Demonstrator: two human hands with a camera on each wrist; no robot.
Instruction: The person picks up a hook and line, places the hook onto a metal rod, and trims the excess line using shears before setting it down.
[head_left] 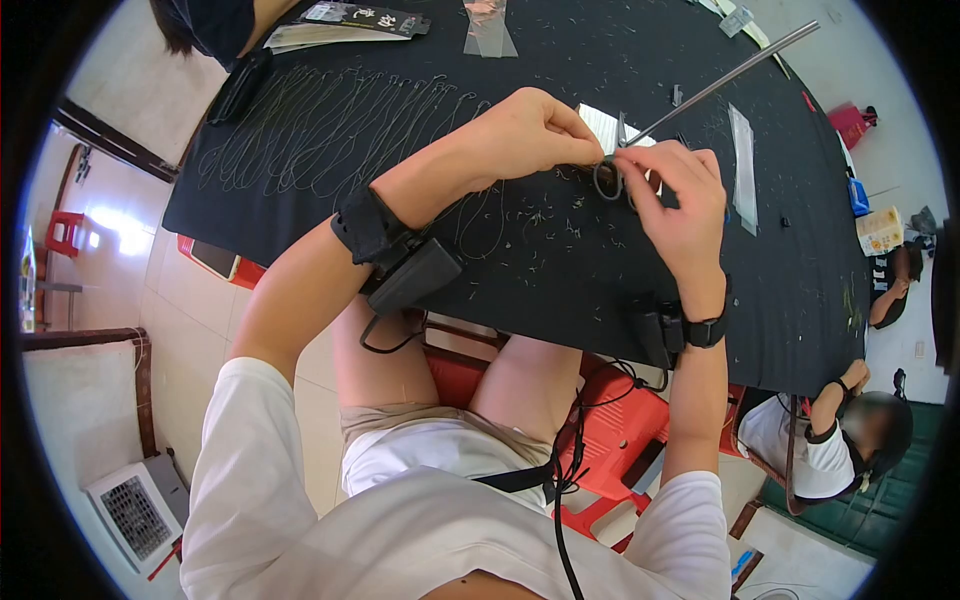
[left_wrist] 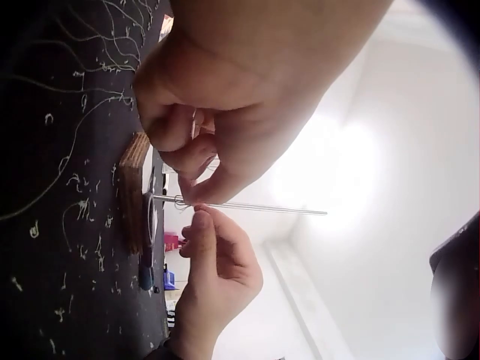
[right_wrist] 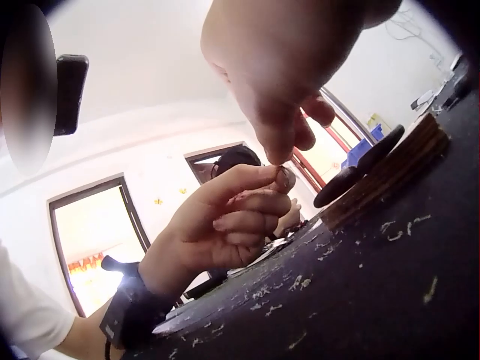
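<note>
Both hands meet fingertip to fingertip beside the thin metal rod (head_left: pixel 730 78). My left hand (head_left: pixel 530 135) pinches thin cord between thumb and forefinger, and my right hand (head_left: pixel 685 205) pinches at the same spot. Small loops of the cord (left_wrist: pixel 181 201) circle the rod in the left wrist view; fingertips hide the rest. Scissors (head_left: pixel 606 184) with dark handles lie under the hands, on a wooden block (left_wrist: pixel 133 191) with a white top. The rod slants up from the block.
Many looped cords (head_left: pixel 330 135) lie on the black-covered table (head_left: pixel 560 325) at the left, and cord scraps litter its middle. Clear plastic strips (head_left: pixel 743 170), a packet (head_left: pixel 365 20) and a black case (head_left: pixel 240 87) lie farther out. Another person (head_left: pixel 800 445) sits at the right.
</note>
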